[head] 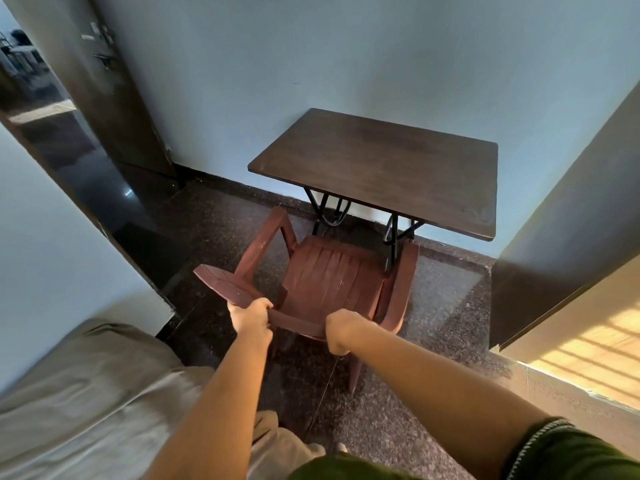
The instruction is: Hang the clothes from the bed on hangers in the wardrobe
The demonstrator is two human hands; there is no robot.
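speckled floor point(214, 216), chair point(332, 282) facing table point(377, 171), both hands' fingers point(266, 306) around its backrest

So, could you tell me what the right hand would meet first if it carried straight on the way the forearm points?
The right hand already grips the chair at its backrest. Beyond that lies the seat, then probably the table, though depth is unclear.

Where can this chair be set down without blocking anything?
Both the left hand and right hand grip the chair. Bare floor lies right of it, before the dark panel. The table crowds ahead; the doorway opens left.
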